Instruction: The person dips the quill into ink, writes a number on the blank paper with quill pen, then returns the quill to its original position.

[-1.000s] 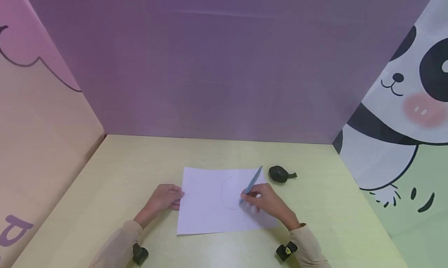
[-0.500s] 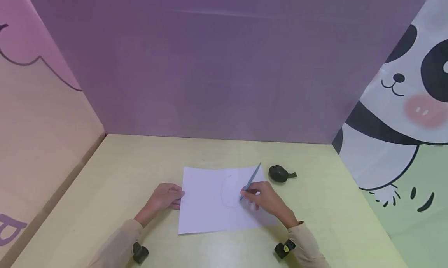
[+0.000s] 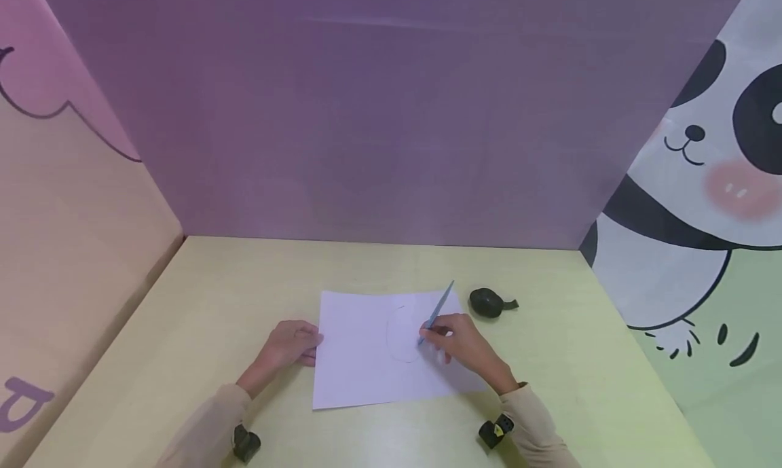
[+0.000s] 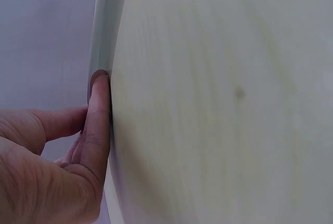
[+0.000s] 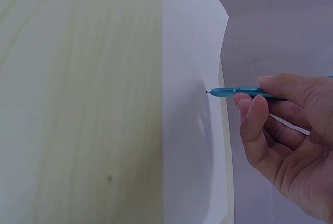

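Note:
A white sheet of paper (image 3: 360, 359) lies on the table, with a thin curved pen line (image 3: 387, 332) drawn on it. My left hand (image 3: 290, 344) pinches the sheet's left edge; in the left wrist view the thumb and fingers (image 4: 96, 135) meet at that edge. Over the right half of the sheet, my right hand (image 3: 461, 342) grips a slim blue pen (image 3: 441, 301) between thumb and fingers. In the right wrist view the tip of the pen (image 5: 223, 92) is at the paper, close to the drawn line; contact is hard to tell.
A dark, rounded object with a short tail (image 3: 487, 303) lies on the pale wooden table (image 3: 256, 271), just beyond the sheet's right corner. A purple panel (image 3: 379, 128) rises behind the table. Printed walls flank both sides. Small black devices sit at both wrists.
The right hand and pen have shifted slightly upward on the sheet, and the pen line now reaches further up its right side. The left hand stays at the paper's left edge.

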Demonstrator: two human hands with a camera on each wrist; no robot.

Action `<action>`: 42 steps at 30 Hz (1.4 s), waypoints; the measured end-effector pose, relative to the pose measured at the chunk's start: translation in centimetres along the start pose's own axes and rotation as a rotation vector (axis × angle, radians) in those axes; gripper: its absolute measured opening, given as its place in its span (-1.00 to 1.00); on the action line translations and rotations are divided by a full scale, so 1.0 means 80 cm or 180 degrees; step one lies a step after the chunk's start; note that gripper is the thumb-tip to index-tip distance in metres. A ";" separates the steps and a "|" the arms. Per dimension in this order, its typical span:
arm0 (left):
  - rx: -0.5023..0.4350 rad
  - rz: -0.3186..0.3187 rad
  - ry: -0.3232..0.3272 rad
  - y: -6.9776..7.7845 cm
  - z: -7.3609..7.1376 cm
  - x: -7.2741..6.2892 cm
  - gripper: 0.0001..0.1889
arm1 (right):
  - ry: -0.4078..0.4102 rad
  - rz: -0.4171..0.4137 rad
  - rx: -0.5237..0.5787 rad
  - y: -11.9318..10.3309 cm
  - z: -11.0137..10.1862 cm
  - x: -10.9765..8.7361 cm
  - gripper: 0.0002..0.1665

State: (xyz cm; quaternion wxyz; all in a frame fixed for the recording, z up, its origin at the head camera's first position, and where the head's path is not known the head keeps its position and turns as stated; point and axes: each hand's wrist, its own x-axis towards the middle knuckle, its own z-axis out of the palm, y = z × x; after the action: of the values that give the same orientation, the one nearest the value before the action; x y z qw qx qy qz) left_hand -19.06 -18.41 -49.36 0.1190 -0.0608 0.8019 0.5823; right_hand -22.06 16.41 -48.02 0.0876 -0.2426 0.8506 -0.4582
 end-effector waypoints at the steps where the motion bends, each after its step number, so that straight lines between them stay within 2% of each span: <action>1: -0.0011 -0.0008 0.0007 0.000 0.000 0.000 -0.70 | 0.0005 0.0007 0.0003 0.000 0.000 0.001 -0.77; 21: -0.0008 0.0018 -0.0032 0.002 -0.001 0.000 -0.72 | 0.0097 0.0175 -0.0019 -0.005 0.004 0.009 -0.79; 34: -0.0054 0.0059 -0.0049 0.006 -0.002 -0.002 -0.70 | 0.0222 0.0049 0.0022 -0.003 0.007 0.015 -0.75; 42: -0.0045 0.0000 -0.0016 0.006 -0.002 -0.003 -0.72 | 0.0198 0.0077 0.0026 -0.003 0.011 0.018 -0.76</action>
State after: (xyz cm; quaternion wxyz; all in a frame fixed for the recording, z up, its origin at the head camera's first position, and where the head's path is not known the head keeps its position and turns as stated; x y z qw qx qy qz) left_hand -18.99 -18.41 -48.86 0.1206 -0.0602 0.7975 0.5881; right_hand -22.92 14.95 -48.22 0.0675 -0.2175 0.8539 -0.4680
